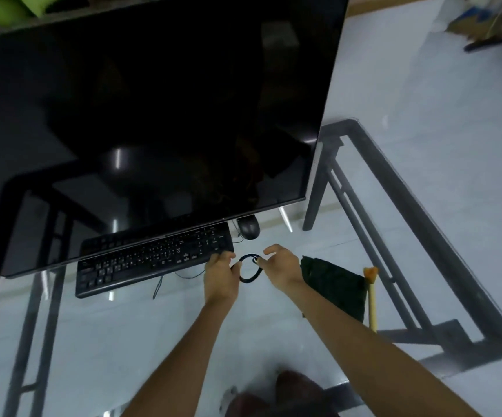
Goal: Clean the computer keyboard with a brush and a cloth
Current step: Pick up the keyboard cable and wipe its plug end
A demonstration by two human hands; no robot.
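Note:
A black keyboard (153, 260) lies on the glass table under the lower edge of the monitor. Just right of it, my left hand (221, 275) and my right hand (283, 267) both hold a coiled loop of black cable (251, 267) above the glass. The left grips its left side; the right pinches its right side between thumb and finger. A dark green cloth (335, 287) lies to the right of my right wrist. A brush (371, 296) with a pale wooden handle and orange bristles lies beside the cloth, bristles pointing away from me.
A large dark monitor (153, 115) fills the upper left and overhangs the keyboard's back rows. A black mouse (249, 230) sits behind my hands. The glass table top (394, 236) has a grey metal frame; white floor shows through. A thin cable (165, 281) trails from the keyboard's front.

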